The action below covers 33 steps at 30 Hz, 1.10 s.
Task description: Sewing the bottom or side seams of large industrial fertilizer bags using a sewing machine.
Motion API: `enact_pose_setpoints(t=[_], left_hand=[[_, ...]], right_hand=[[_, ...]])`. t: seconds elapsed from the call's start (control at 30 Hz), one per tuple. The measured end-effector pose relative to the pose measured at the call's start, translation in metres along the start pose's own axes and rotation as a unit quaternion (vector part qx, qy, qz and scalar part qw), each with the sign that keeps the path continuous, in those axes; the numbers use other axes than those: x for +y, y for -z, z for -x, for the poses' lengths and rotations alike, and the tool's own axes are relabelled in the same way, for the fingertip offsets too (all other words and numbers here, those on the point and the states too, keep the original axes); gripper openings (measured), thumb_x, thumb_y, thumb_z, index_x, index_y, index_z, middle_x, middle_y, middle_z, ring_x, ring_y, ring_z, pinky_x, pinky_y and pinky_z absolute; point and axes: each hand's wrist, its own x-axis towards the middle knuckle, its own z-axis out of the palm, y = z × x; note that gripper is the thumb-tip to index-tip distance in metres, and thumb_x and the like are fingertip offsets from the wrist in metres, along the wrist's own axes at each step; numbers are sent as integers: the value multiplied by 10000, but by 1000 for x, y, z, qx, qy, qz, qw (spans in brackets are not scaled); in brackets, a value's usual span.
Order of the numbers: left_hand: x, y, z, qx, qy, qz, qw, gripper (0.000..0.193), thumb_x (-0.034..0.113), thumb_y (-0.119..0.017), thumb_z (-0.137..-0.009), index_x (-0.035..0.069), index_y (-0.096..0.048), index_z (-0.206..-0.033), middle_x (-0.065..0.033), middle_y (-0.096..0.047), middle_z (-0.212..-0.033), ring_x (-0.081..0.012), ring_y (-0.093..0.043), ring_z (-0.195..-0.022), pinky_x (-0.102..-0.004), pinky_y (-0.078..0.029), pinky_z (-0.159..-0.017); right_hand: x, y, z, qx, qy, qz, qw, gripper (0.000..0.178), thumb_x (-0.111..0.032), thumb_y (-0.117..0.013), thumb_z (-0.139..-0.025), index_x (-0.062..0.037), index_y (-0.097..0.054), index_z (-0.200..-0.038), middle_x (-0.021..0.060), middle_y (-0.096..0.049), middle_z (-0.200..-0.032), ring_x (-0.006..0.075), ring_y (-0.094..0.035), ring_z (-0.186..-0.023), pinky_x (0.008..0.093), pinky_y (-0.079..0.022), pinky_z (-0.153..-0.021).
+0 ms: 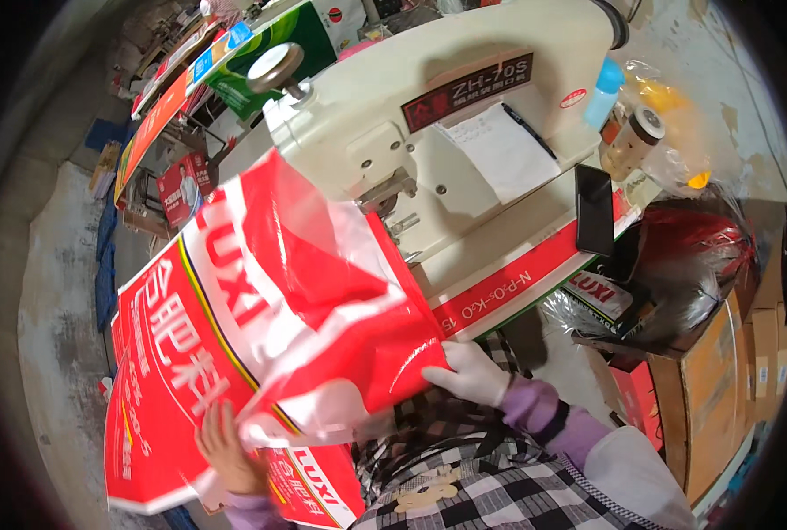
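Observation:
A large red and white woven sack point(323, 291) lies slanted in front of a cream-coloured industrial sewing machine point(358, 124). Its upper right edge passes close by the metal needle area. My right hand point(468, 373), in a white glove, pinches the sack's lower right corner; some fingers are hidden behind it. My left hand point(230, 452), without a glove, lies against the sack's lower part with its fingers stretched out. The sack is creased and partly blurred. Below my left hand, part of another red and white sack point(314, 486) shows.
On the machine's bed lie a black phone point(594, 210), a paper sheet point(504, 150) and a black pen point(528, 131). A bottle point(636, 141) stands behind them. A cardboard box point(711, 397) is at the right. More printed sacks point(159, 119) hang at the far left.

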Motion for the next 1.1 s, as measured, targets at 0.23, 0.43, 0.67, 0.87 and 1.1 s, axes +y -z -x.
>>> enact_pose_setpoints(t=[0.23, 0.43, 0.67, 0.87, 1.1], left_hand=[[-194, -112, -24, -23, -105, 35, 994, 386, -4, -594, -699, 126, -654, -1058, -131, -667, -862, -334, -644, -789, -426, -520, -690], [-252, -182, -21, 36, 9, 5, 999, 401, 81, -580, -778, 126, -612, -1174, -150, -671, -999, -323, -641, -956, -420, -512, -838], [-257, -149, 151, 114, 633, 712, 280, 486, 388, -491, -943, 79, -472, -1317, -175, -605, -1152, -330, -588, -1021, -472, -488, -904], [-166, -137, 351, -31, 722, 424, 546, 287, 290, -594, -921, 22, -672, -991, -122, -694, -834, -252, -674, -797, -392, -542, -682], [-114, -104, 599, 0, 787, -47, 615, 318, 317, -590, -889, 28, -691, -974, -226, -670, -876, -419, -644, -828, -479, -511, -709]], right_hand=[[-14, -58, -9, 18, 0, 91, 996, 426, -451, -617, -846, -31, -687, -865, 180, -661, -766, 379, -638, -736, 424, -519, -675], [-87, -79, -146, 4, -18, 206, 978, 401, -407, -532, -907, -71, -683, -748, 182, -624, -662, 347, -624, -646, 452, -492, -632], [-55, -156, -83, -206, 98, 174, 958, 332, -376, -655, -761, -102, -683, -946, 158, -636, -882, 318, -592, -914, 478, -445, -849], [-50, -125, -166, 61, 185, 401, 895, 489, -144, -641, -750, -72, -549, -1225, 182, -509, -1271, 359, -459, -1191, 438, -413, -969], [-56, -315, -64, -360, 146, 312, 867, 497, -50, -548, -719, -89, -504, -1212, 190, -641, -766, 375, -634, -710, 506, -477, -647]])
